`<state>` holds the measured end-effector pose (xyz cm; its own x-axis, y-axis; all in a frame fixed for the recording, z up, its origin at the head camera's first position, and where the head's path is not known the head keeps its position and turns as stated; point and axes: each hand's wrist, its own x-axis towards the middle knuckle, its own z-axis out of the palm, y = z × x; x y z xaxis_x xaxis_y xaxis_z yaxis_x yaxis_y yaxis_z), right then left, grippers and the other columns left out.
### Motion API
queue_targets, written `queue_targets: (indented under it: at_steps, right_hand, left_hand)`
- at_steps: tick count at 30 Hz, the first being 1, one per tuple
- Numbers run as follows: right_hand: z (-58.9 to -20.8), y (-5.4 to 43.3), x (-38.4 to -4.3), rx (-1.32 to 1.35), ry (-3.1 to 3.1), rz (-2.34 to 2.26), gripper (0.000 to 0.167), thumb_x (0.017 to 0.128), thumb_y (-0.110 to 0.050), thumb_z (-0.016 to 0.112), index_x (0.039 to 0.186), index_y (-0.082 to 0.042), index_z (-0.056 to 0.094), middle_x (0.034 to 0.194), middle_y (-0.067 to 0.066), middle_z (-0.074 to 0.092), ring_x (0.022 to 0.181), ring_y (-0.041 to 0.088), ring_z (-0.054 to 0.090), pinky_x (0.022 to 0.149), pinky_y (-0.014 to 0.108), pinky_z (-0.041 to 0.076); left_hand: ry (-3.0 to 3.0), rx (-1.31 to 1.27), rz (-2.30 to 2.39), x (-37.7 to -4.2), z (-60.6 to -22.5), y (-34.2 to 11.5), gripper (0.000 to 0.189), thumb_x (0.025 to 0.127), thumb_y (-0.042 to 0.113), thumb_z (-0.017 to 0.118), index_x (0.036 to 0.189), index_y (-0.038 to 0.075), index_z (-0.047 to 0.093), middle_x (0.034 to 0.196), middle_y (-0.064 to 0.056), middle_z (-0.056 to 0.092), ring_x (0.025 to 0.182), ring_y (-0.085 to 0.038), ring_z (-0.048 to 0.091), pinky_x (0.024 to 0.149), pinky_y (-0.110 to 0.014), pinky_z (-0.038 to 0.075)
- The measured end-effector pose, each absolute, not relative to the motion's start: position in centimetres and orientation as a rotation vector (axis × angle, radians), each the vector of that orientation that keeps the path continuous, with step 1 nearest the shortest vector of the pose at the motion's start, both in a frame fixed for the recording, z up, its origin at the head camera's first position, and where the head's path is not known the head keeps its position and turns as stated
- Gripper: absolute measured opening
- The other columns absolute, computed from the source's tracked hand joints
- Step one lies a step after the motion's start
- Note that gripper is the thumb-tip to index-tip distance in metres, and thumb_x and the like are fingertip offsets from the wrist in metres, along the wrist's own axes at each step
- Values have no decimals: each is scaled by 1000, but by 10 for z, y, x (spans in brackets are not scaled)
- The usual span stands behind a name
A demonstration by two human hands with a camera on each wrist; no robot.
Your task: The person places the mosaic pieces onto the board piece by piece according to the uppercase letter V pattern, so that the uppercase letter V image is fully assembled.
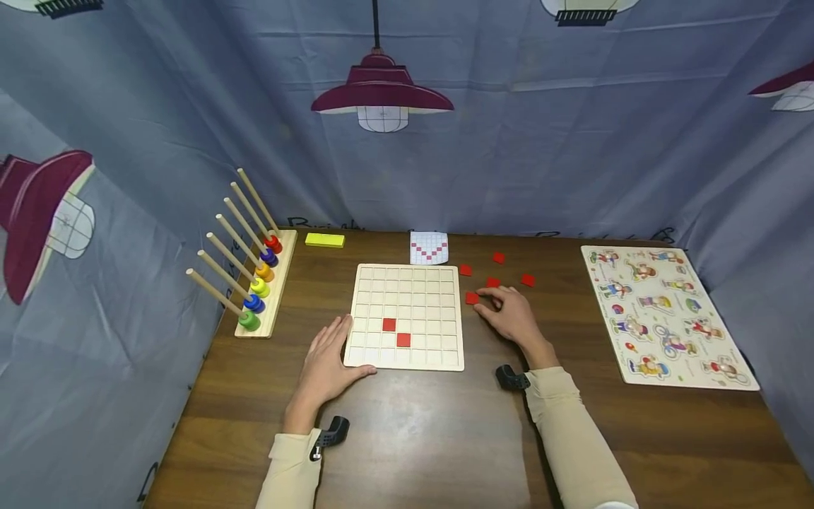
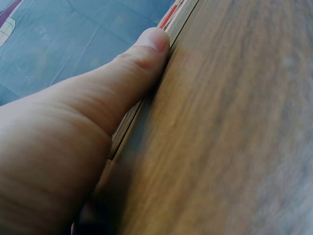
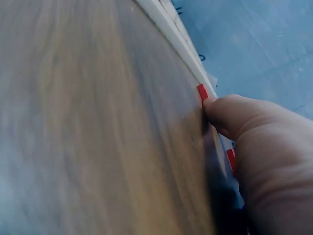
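Note:
A white gridded board [image 1: 364, 283] lies on the table, with one red square tile [image 1: 388, 324] and another red tile [image 1: 403, 340] in its cells. My left hand [image 1: 324, 364] rests at the board's lower left corner, fingers straight along the left edge and thumb at the near edge. Just right of the board, my right hand [image 1: 511, 318] has thumb and index finger at the edges of a red tile [image 1: 471, 298], pinching it low at the table. The right wrist view shows the thumb [image 3: 220, 110] against that tile [image 3: 202, 92].
Several more red tiles, such as one [image 1: 528, 281], lie around the right hand. A pattern card [image 1: 429, 248] touches the board's far side. A pegged ring stand [image 1: 282, 283] and a yellow block [image 1: 325, 240] are at left; a picture puzzle board [image 1: 668, 318] is at right.

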<state>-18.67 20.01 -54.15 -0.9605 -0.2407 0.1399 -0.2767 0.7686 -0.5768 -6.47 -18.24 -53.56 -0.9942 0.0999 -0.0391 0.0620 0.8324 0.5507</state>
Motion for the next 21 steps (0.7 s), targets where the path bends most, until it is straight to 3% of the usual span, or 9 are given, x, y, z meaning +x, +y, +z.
queue_targets:
  at_steps: [2,4,5,9,14,21]
  right_hand:
    - [-543,201,-186,404,-2888,928,29,92,-29,76,113,-9,75,74,2,47,73,20,43,91,45,47]
    - [-545,202,-185,383,-2871,897,27,92,-30,75,110,-10,75,74,2,49,74,20,44,84,45,47]
    - [-546,203,-185,381,-2862,884,27,91,-30,75,109,-10,75,74,2,49,74,20,45,88,45,49]
    - [-548,204,-182,372,-2804,914,24,90,-28,75,105,-10,74,74,3,50,74,20,44,81,41,45]
    - [-547,201,-178,386,-2742,1004,20,90,-26,77,101,-10,73,72,1,46,72,18,42,86,41,45]
    - [-533,171,-168,481,-2702,1117,20,89,-22,77,104,-8,73,72,5,44,75,16,39,71,33,32]
  left_hand:
    - [2939,135,875,-66,-536,-181,121,72,65,83,163,10,25,169,-8,28,159,-27,23,130,-48,16]
    - [2938,142,878,-68,-536,-180,121,72,64,84,163,10,24,169,-8,29,159,-27,22,131,-48,16]
    - [2939,145,874,-68,-537,-179,121,72,64,84,163,10,25,169,-8,29,159,-27,22,131,-47,16]
    - [2942,151,873,-70,-538,-178,122,72,64,84,163,9,24,169,-9,29,159,-27,22,131,-47,16]
    - [2945,137,867,-68,-539,-179,122,72,65,83,162,8,25,169,-9,29,159,-27,23,131,-46,16]
    - [2937,120,885,-65,-539,-183,122,72,65,83,162,8,26,169,-9,29,159,-27,23,130,-47,16]
